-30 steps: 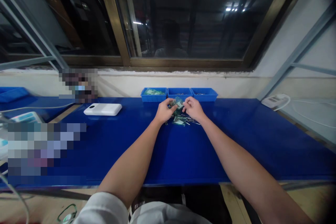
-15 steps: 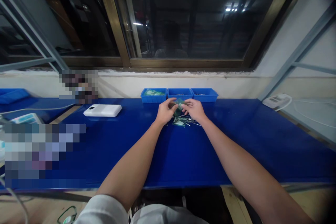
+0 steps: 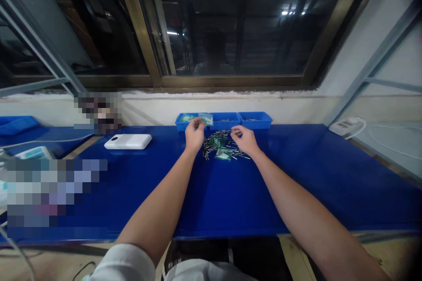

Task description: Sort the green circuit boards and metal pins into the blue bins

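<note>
My left hand (image 3: pixel 195 137) is closed, pinching a small clear green-tinted plastic bag (image 3: pixel 206 118) by its edge. The bag is at the front of the left blue bin (image 3: pixel 181 126), overlapping its right side. My right hand (image 3: pixel 245 140) is at the right edge of a loose pile of thin metal pins (image 3: pixel 207 149). Its fingers are curled but apart, and I see nothing between them. Among the pins lie a green bag (image 3: pixel 217 142) and another one with a whitish patch (image 3: pixel 223 154).
The middle blue bin (image 3: pixel 231 125) and right blue bin (image 3: pixel 260 125) contain small metal pieces. A white power bank (image 3: pixel 128 141) lies on the blue table (image 3: pixel 217 202) at left. A white power strip with a cable (image 3: pixel 346 126) is at right; a window rises behind.
My left hand has moved left and slightly away with the bag, to the left bin. My right hand has let go of the bag and stays by the pins, now more exposed.
</note>
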The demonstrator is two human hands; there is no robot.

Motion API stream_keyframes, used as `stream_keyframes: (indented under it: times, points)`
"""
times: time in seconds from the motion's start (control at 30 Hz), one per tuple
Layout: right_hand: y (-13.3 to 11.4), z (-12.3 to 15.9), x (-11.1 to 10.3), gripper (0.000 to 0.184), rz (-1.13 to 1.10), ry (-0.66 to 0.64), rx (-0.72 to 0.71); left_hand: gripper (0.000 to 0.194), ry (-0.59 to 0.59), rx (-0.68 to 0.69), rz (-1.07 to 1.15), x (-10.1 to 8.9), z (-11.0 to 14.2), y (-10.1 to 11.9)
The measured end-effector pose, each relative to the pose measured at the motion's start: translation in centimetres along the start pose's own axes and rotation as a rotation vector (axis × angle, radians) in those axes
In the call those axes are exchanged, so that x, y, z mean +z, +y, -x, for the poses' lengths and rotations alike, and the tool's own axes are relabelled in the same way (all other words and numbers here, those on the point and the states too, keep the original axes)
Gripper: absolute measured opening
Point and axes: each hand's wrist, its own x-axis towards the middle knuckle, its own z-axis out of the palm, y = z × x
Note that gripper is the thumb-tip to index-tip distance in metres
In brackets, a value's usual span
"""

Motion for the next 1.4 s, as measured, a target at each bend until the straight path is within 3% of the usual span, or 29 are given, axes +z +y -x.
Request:
stream_keyframes:
  times: [0.17,0.43,0.53,0.63,0.8,0.87,1.0,1.2,1.4]
  points:
    - [0.1,0.1,0.1,0.023,0.093,-0.070,-0.066,0.039,0.035,-0.046,-0.115,-0.8,-3.1,0.0]
    - [0.5,0.0,0.1,0.022,0.180,-0.092,-0.082,0.052,-0.178,-0.103,-0.678,-1.5,-5.8,2.2]
    - [0.4,0.0,0.0,0.022,0.253,-0.124,-0.090,0.056,-0.166,-0.052,-0.742,-1.6,-5.2,3.0]
    - [-0.1,0.1,0.1,0.021,0.341,-0.169,-0.115,0.048,-0.161,-0.006,-0.702,-1.6,-3.9,3.0]
    - [-1.0,0.3,0.3,0.028,0.485,-0.200,-0.131,0.032,-0.380,-0.088,-0.722,-0.7,-0.9,2.2]
    - [-1.0,0.3,0.5,0.033,0.535,-0.223,-0.123,0.038,-0.433,-0.100,-0.841,-0.3,0.4,1.9]
    - [-0.3,0.4,0.9,0.039,0.589,-0.289,-0.123,0.058,-0.487,0.018,-1.012,0.3,1.8,1.3]
    - [0.3,0.5,1.2,0.040,0.601,-0.293,-0.138,0.051,-0.512,0.052,-0.937,0.5,2.1,0.5]
    - [-0.4,0.5,1.0,0.036,0.529,-0.223,-0.119,0.040,-0.447,0.043,-0.591,0.2,2.1,0.8]
